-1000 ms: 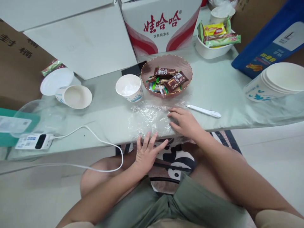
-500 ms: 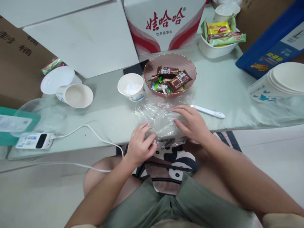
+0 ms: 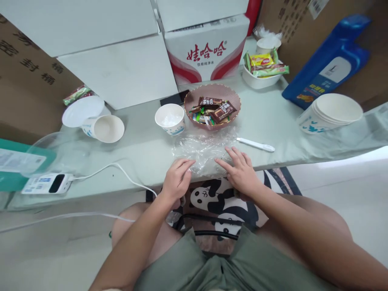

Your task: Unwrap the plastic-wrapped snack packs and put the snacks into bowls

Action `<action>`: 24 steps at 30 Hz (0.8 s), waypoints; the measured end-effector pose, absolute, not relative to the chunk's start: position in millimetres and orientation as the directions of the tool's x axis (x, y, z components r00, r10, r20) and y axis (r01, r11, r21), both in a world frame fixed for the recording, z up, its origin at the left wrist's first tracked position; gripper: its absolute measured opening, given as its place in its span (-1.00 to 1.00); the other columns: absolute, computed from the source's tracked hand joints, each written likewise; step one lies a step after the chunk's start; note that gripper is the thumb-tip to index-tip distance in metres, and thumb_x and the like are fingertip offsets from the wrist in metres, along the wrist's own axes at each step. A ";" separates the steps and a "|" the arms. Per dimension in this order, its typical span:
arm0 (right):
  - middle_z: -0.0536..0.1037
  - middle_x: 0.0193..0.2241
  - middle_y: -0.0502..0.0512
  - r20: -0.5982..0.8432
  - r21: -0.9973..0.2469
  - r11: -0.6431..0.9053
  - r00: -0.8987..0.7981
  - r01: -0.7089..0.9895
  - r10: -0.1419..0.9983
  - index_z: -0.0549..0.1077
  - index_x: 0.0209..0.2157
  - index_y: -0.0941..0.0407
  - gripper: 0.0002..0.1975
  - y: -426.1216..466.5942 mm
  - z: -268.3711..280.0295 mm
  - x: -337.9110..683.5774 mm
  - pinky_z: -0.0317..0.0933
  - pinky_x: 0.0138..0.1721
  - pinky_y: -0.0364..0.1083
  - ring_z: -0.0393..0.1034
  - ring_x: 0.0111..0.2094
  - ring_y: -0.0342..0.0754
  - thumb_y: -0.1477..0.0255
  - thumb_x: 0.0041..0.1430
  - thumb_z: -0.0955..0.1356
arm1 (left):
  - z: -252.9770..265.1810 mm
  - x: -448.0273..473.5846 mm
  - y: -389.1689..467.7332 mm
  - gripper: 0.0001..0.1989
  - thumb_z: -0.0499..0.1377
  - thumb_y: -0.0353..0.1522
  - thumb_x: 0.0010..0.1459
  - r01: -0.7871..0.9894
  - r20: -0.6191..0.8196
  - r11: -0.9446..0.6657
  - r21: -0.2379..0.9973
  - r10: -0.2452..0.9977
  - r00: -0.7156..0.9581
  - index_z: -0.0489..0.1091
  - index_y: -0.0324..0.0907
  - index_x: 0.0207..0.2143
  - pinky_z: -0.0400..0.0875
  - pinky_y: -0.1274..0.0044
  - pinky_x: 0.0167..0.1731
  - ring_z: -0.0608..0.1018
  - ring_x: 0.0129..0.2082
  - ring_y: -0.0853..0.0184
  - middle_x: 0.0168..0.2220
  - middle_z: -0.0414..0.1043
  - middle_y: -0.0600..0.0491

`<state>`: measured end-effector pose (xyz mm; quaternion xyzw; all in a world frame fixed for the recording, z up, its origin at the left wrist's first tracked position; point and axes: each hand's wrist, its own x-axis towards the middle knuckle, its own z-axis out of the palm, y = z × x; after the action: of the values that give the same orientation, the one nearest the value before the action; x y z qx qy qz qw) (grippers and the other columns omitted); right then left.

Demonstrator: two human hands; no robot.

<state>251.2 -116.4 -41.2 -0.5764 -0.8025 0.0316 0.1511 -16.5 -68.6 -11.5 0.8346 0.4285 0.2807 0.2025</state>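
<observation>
Handling a thin, clear plastic film (image 3: 200,147), lying spread at the front of the pale green counter (image 3: 136,155), between the pink bowl (image 3: 212,91) of wrapped snacks (image 3: 224,112) behind, the white paper cup (image 3: 177,129) at back left and a slim white tool (image 3: 256,144) at right. Wrinkling all over, catching light in fine white streaks, showing the green surface beneath and fading at an uneven outline. Reaching the counter's front edge. Setting apart, at that near side, the right hand (image 3: 241,170), spreading its straightened fingers at the film, and the left hand (image 3: 176,178), bending its fingers opposite, leaving any pinch there impossible to tell.
</observation>
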 end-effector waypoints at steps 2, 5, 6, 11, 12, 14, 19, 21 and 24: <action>0.30 0.39 0.17 0.223 -0.271 0.377 -0.323 0.886 0.920 0.48 0.19 -0.15 -0.48 -114.7 -43.7 262.4 0.14 0.29 0.40 0.16 0.41 0.30 0.58 0.27 0.32 | -13.9 -18.6 -67.3 -0.60 0.02 -0.27 0.33 0.611 0.254 -0.581 0.538 0.803 0.540 0.53 -0.22 0.05 0.49 0.26 0.04 0.60 -0.01 0.12 -0.04 0.61 -0.15; 0.42 0.31 0.18 0.284 -0.395 0.412 -0.318 0.821 0.905 0.63 -0.07 -0.05 -0.73 -120.0 -41.8 274.7 0.14 0.27 0.43 0.16 0.41 0.31 0.42 0.36 0.30 | -11.1 -24.4 -68.1 -0.45 0.23 -0.19 0.16 0.644 0.170 -0.647 0.408 0.747 0.643 0.46 -0.24 0.16 0.30 0.07 0.25 0.52 0.19 -0.05 0.12 0.57 -0.21; 0.46 0.27 0.18 0.314 -0.454 0.405 -0.283 0.794 0.906 0.64 -0.13 -0.03 -0.75 -122.2 -40.3 277.3 0.14 0.27 0.43 0.16 0.41 0.31 0.39 0.37 0.29 | -8.7 -27.1 -68.5 -0.39 0.26 -0.19 0.12 0.660 0.130 -0.656 0.367 0.738 0.662 0.43 -0.24 0.21 0.19 0.01 0.32 0.46 0.26 -0.09 0.19 0.52 -0.21; 0.69 -0.16 0.15 0.301 -0.819 0.241 0.031 0.520 0.953 0.61 -0.28 0.03 -0.66 -118.1 -28.7 284.4 0.27 0.24 0.30 0.46 0.21 0.19 0.24 0.42 0.25 | 2.7 -39.4 -65.8 -0.22 0.31 -0.23 0.10 0.688 -0.038 -0.657 0.307 0.714 0.699 0.26 -0.22 0.36 -0.05 -0.09 0.41 0.21 0.45 -0.14 0.39 0.29 -0.19; 0.69 -0.23 0.14 0.263 -0.869 0.190 0.103 0.458 0.959 0.61 -0.32 0.03 -0.61 -114.2 -26.2 285.6 0.32 0.19 0.25 0.52 0.13 0.17 0.18 0.43 0.24 | 3.1 -40.5 -64.4 -0.23 0.31 -0.25 0.11 0.681 -0.044 -0.662 0.313 0.706 0.707 0.26 -0.20 0.36 -0.04 -0.09 0.40 0.18 0.46 -0.14 0.40 0.27 -0.18; 0.68 -0.30 0.15 0.210 -0.921 0.117 0.221 0.372 0.952 0.59 -0.43 0.05 -0.51 -105.5 -22.4 288.6 0.38 0.09 0.17 0.59 -0.02 0.13 0.07 0.41 0.23 | 0.9 -40.6 -61.2 -0.33 0.28 -0.29 0.14 0.657 -0.014 -0.675 0.337 0.693 0.720 0.34 -0.15 0.31 0.00 -0.09 0.39 0.19 0.46 -0.13 0.40 0.28 -0.16; 0.61 -0.45 0.10 0.160 -0.958 0.058 0.356 0.281 0.921 0.52 -0.52 0.06 -0.41 -92.4 -23.1 294.7 0.40 -0.09 0.04 0.56 -0.31 0.01 -0.08 0.34 0.25 | -11.7 -33.0 -47.8 -0.82 0.18 -0.35 0.25 0.469 0.284 -0.645 0.603 0.724 0.629 0.57 -0.15 -0.36 0.39 0.12 0.22 0.56 0.19 0.01 -0.01 0.65 -0.15; 0.58 -0.50 0.07 0.128 -0.953 0.016 0.358 0.301 0.925 0.54 -0.45 0.06 -0.42 -91.3 -25.4 293.8 0.38 -0.18 0.01 0.51 -0.38 -0.02 -0.11 0.34 0.24 | -12.8 -28.8 -41.2 -0.79 0.20 -0.33 0.25 0.329 0.335 -0.553 0.765 0.779 0.530 0.51 -0.16 -0.45 0.55 0.29 0.02 0.68 -0.05 0.12 -0.24 0.68 -0.11; 0.58 -0.53 0.07 0.100 -0.933 -0.020 0.310 0.360 0.945 0.55 -0.44 0.07 -0.40 -88.6 -25.3 288.4 0.35 -0.26 -0.03 0.48 -0.42 -0.04 -0.13 0.32 0.23 | -8.9 -23.0 -34.2 -0.83 0.25 -0.27 0.17 0.249 0.263 -0.380 0.891 0.879 0.398 0.54 -0.17 -0.41 0.57 0.43 -0.18 0.69 -0.27 0.22 -0.36 0.66 -0.05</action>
<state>288.4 -88.6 -25.3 -0.6474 -0.5043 0.3012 0.4857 -23.0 -34.2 -8.9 0.7328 0.3847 0.3910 0.4026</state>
